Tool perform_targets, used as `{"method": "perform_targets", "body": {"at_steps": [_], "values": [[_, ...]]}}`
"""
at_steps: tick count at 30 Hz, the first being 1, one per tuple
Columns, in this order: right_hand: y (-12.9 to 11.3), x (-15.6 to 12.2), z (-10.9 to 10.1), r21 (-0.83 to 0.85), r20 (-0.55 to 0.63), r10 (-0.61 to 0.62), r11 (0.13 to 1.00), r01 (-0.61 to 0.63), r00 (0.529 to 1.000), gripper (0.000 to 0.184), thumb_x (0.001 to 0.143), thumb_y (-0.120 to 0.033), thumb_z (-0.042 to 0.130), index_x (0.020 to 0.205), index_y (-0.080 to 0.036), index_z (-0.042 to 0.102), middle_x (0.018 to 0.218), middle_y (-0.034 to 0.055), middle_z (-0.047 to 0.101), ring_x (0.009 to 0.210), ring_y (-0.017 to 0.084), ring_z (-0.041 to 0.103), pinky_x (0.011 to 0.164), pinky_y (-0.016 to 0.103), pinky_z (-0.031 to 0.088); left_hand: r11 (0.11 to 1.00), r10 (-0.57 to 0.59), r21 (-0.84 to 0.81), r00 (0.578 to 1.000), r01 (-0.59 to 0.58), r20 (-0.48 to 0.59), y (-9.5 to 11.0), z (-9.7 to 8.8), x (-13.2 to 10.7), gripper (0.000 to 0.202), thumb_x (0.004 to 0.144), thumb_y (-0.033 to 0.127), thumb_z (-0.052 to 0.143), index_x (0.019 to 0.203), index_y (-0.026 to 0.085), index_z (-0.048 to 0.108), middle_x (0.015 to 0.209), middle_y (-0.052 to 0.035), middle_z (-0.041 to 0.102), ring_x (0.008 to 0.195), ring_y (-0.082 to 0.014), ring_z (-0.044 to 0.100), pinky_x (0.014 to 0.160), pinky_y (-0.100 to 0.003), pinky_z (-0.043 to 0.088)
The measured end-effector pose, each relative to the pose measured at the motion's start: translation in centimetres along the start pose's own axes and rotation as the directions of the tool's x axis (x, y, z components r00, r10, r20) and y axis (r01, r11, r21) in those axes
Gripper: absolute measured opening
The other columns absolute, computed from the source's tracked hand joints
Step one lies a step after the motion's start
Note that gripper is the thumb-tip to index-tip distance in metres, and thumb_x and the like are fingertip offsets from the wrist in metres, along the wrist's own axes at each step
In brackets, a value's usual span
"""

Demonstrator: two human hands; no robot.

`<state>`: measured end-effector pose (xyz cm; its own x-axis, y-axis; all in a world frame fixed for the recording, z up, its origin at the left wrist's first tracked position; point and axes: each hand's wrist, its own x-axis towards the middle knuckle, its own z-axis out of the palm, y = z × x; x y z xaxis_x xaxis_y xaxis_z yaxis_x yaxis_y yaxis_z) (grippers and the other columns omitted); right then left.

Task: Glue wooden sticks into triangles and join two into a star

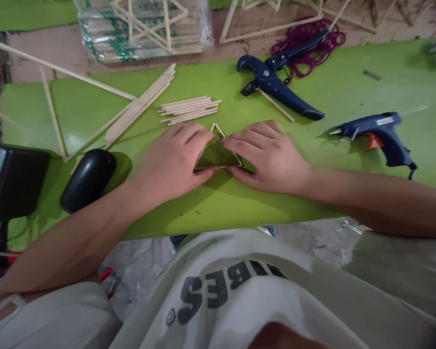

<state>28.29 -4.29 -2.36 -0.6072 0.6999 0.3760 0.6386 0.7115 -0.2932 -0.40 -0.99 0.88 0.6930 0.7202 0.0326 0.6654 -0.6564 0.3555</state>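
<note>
A small triangle of thin wooden sticks (pixel 222 167) lies on the green tabletop (pixel 218 208), its point facing away from me. My left hand (pixel 178 157) is closed around its left side, thumb along the near stick. On the right side, my right hand (pixel 265 152) grips the triangle in the same way, with its thumb also at the near stick. Both sets of fingers hide part of the side sticks. Just beyond the hands is a loose pile of short wooden sticks (pixel 191 109).
A bundle of longer sticks (pixel 141 106) and a black computer mouse (pixel 89 180) lie to the left. At the right are a blue glue gun (pixel 374 133), a blue cutter (pixel 276 85) and purple cord (pixel 305 48). Plastic-wrapped sticks (pixel 105 36) and stick frames (pixel 272 30) sit behind.
</note>
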Motion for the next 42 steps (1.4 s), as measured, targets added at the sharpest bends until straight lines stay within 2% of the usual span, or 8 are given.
{"method": "perform_targets", "body": {"at_steps": [13,20,24,26,29,33,39,42], "values": [[0.2,-0.3,0.1,0.000,0.057,-0.001,1.000,0.001,0.998,0.032,0.114,-0.034,0.068,0.140,-0.019,0.077,0.140,0.0162,0.082,0.122,0.037,0.070,0.102,0.055,0.048,0.999,-0.018,-0.037,1.000,0.018,0.008,0.1,-0.2,-0.1,0.057,0.103,0.036,0.086,0.157,0.022,0.072,0.152,-0.0179,0.073,0.146,-0.0448,0.071,0.128,-0.062,0.060],[0.5,-0.4,-0.4,-0.093,0.033,-0.066,0.993,0.069,0.997,0.018,0.118,-0.035,0.066,0.116,-0.022,0.079,0.124,0.0124,0.080,0.112,0.031,0.067,0.099,0.050,0.049,0.996,-0.054,-0.071,0.998,0.055,0.021,0.2,-1.0,-0.3,0.072,0.100,0.051,0.089,0.164,0.024,0.066,0.158,-0.0175,0.076,0.152,-0.0455,0.070,0.129,-0.063,0.059],[0.5,-0.2,-1.0,-0.118,0.016,-0.153,0.981,0.154,0.988,0.021,0.121,-0.031,0.063,0.107,-0.024,0.077,0.125,0.0103,0.081,0.113,0.028,0.070,0.099,0.048,0.054,0.993,-0.063,-0.096,0.997,0.067,0.038,0.2,-1.6,-0.4,0.077,0.096,0.053,0.093,0.163,0.025,0.068,0.158,-0.0178,0.077,0.150,-0.0472,0.072,0.127,-0.064,0.060],[0.3,-0.2,-1.1,-0.122,0.057,-0.158,0.979,0.164,0.986,0.023,0.122,-0.028,0.060,0.107,-0.023,0.077,0.127,0.0104,0.082,0.115,0.029,0.071,0.101,0.048,0.055,0.992,-0.069,-0.100,0.997,0.073,0.044,0.3,-1.8,-0.4,0.078,0.094,0.054,0.094,0.162,0.026,0.068,0.155,-0.0176,0.079,0.148,-0.0478,0.073,0.124,-0.064,0.061],[0.1,-0.3,-0.9,-0.099,0.110,-0.112,0.987,0.123,0.988,0.025,0.123,-0.025,0.057,0.109,-0.020,0.078,0.129,0.0138,0.081,0.117,0.031,0.072,0.103,0.050,0.055,0.993,-0.086,-0.082,0.996,0.089,0.035,0.3,-2.1,-0.5,0.075,0.094,0.054,0.092,0.161,0.028,0.069,0.148,-0.0150,0.082,0.140,-0.0443,0.078,0.118,-0.059,0.065],[0.0,-0.6,-0.5,-0.068,0.094,-0.024,0.997,0.030,0.995,0.024,0.121,-0.023,0.059,0.109,-0.017,0.079,0.132,0.0192,0.080,0.119,0.035,0.071,0.101,0.053,0.055,0.985,-0.127,-0.110,0.992,0.129,0.025,0.5,-2.5,-0.5,0.066,0.096,0.052,0.086,0.156,0.025,0.073,0.137,-0.0133,0.087,0.126,-0.0403,0.083,0.107,-0.056,0.068],[0.1,-0.5,-0.7,-0.053,0.127,-0.001,0.999,0.008,0.992,0.027,0.122,-0.023,0.055,0.113,-0.016,0.078,0.135,0.0207,0.079,0.116,0.033,0.072,0.098,0.051,0.059,0.883,-0.305,-0.359,0.951,0.303,0.052,0.5,-2.8,-0.2,0.040,0.102,0.032,0.071,0.141,0.025,0.078,0.131,-0.0084,0.091,0.110,-0.0308,0.086,0.082,-0.044,0.070],[0.0,-0.6,-0.5,-0.039,0.106,0.013,0.999,-0.009,0.994,0.027,0.122,-0.023,0.054,0.113,-0.016,0.078,0.137,0.0216,0.078,0.116,0.033,0.073,0.098,0.052,0.061,0.825,-0.346,-0.458,0.937,0.330,0.053,-0.5,-2.3,-0.3,0.040,0.102,0.025,0.069,0.140,0.026,0.079,0.132,-0.0080,0.092,0.115,-0.0301,0.087,0.090,-0.044,0.074]]}}
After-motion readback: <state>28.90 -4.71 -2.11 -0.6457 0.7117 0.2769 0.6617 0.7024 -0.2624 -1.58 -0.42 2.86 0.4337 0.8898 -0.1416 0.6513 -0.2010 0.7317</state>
